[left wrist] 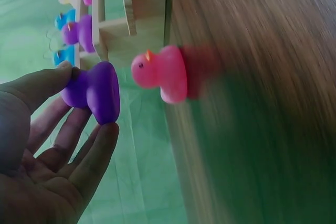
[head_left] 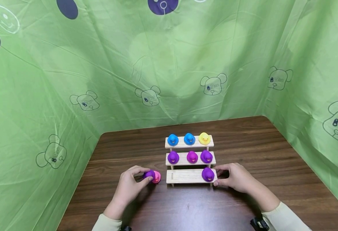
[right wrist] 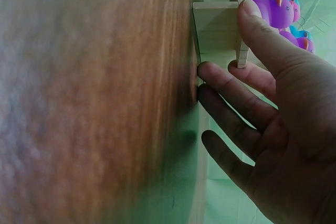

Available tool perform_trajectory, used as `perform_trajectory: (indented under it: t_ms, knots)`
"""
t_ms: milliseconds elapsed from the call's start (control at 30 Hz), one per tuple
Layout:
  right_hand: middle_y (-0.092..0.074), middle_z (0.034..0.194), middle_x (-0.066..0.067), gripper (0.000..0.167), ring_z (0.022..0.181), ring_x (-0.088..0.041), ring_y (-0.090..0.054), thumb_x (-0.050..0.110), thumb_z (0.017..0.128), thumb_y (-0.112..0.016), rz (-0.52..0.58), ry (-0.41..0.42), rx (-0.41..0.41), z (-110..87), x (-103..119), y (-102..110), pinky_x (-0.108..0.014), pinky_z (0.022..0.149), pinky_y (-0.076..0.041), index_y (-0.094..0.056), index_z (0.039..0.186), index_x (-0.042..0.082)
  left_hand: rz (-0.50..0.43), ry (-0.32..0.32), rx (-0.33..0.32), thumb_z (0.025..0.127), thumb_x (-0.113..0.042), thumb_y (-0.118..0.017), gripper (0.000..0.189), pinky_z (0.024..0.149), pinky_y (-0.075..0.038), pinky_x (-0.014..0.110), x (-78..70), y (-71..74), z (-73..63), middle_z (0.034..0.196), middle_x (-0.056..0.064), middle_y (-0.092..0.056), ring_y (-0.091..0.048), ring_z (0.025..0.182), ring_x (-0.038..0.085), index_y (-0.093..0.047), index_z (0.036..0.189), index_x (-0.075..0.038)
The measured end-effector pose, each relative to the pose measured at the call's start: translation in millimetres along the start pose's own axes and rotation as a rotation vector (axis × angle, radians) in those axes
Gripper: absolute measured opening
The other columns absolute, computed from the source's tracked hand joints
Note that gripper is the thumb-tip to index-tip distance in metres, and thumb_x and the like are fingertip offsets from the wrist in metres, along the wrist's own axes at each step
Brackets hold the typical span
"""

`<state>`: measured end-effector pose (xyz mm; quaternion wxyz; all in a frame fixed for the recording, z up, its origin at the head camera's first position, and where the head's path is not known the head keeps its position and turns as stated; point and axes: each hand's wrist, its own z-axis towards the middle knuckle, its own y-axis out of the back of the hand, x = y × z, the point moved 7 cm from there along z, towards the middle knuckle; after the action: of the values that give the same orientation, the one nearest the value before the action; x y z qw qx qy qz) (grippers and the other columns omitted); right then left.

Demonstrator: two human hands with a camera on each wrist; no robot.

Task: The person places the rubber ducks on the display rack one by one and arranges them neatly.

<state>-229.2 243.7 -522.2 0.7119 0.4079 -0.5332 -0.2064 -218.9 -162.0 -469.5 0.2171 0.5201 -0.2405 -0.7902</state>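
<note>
My left hand pinches a purple rubber duck between thumb and fingers, left of the rack. In the left wrist view the duck is held above a pink rubber duck, which stands on the table. A three-tier wooden rack is in the middle. My right hand grips the right end of its lowest shelf, thumb at the front corner and forefinger behind. One purple duck sits at that shelf's right end, close to the right thumb.
On the middle shelf are two purple ducks with a magenta duck between them. Two blue ducks and a yellow duck line the top shelf. Green printed cloth hangs around the brown wooden table.
</note>
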Motion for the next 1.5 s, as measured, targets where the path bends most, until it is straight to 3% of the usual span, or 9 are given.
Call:
perform_trajectory:
  t_ms: [333, 567, 767, 1000, 1167, 1500]
  knots:
    - [-0.072, 0.089, 0.027, 0.061, 0.098, -0.008, -0.071, 0.054, 0.077, -0.09, -0.007, 0.006, -0.006, -0.3, 1.2, 0.6, -0.042, 0.089, -0.057, -0.077, 0.124, 0.018, -0.112, 0.002, 0.056, 0.078, -0.004, -0.093, 0.03, 0.081, -0.063, 0.031, -16.6, -18.2, -0.4, 0.102, -0.009, -0.074, -0.074, 0.095, 0.017, -0.081, 0.104, -0.014]
    - [-0.071, 0.089, 0.028, 0.06, 0.098, -0.008, -0.071, 0.051, 0.077, -0.091, -0.006, 0.008, -0.009, -0.6, 1.9, 0.9, -0.043, 0.089, -0.057, -0.077, 0.124, 0.018, -0.158, -0.026, 0.08, 0.077, -0.006, -0.094, 0.031, 0.079, -0.065, 0.037, -26.3, -29.4, -0.9, 0.1, -0.007, -0.075, -0.074, 0.091, 0.018, -0.081, 0.104, -0.014]
    - [-0.072, 0.089, 0.028, 0.059, 0.098, -0.009, -0.071, 0.05, 0.078, -0.091, 0.002, 0.0, 0.0, -0.4, 2.8, 1.6, -0.043, 0.09, -0.057, -0.076, 0.125, 0.017, -0.139, -0.082, 0.106, 0.079, -0.012, -0.095, 0.03, 0.078, -0.065, 0.041, -36.1, -41.8, -1.6, 0.1, -0.009, -0.076, -0.073, 0.091, 0.012, -0.081, 0.105, -0.014]
    - [-0.072, 0.089, 0.026, 0.059, 0.098, -0.01, -0.071, 0.05, 0.078, -0.091, 0.006, -0.001, 0.0, -0.9, 3.1, 2.0, -0.044, 0.09, -0.057, -0.076, 0.125, 0.017, -0.17, -0.102, 0.144, 0.081, -0.014, -0.093, 0.026, 0.082, -0.064, 0.041, -48.1, -59.1, -1.3, 0.1, -0.011, -0.075, -0.072, 0.096, 0.01, -0.081, 0.104, -0.016]
    - [-0.072, 0.089, 0.026, 0.059, 0.097, -0.009, -0.071, 0.052, 0.077, -0.091, 0.005, -0.002, -0.007, -1.7, 1.9, 1.5, -0.042, 0.089, -0.057, -0.077, 0.124, 0.017, -0.177, -0.143, 0.164, 0.083, -0.014, -0.092, 0.025, 0.092, -0.061, 0.033, -57.0, -74.0, -0.6, 0.103, -0.01, -0.075, -0.072, 0.099, 0.009, -0.081, 0.105, -0.016]
    - [-0.071, 0.089, 0.027, 0.06, 0.097, -0.008, -0.071, 0.054, 0.077, -0.09, 0.014, -0.011, 0.003, -0.5, 0.0, 0.9, -0.043, 0.089, -0.057, -0.076, 0.124, 0.018, -0.166, -0.181, 0.185, 0.085, -0.016, -0.09, 0.024, 0.09, -0.06, 0.031, -71.0, -97.8, 1.9, 0.104, -0.009, -0.075, -0.069, 0.101, 0.007, -0.081, 0.107, -0.015]
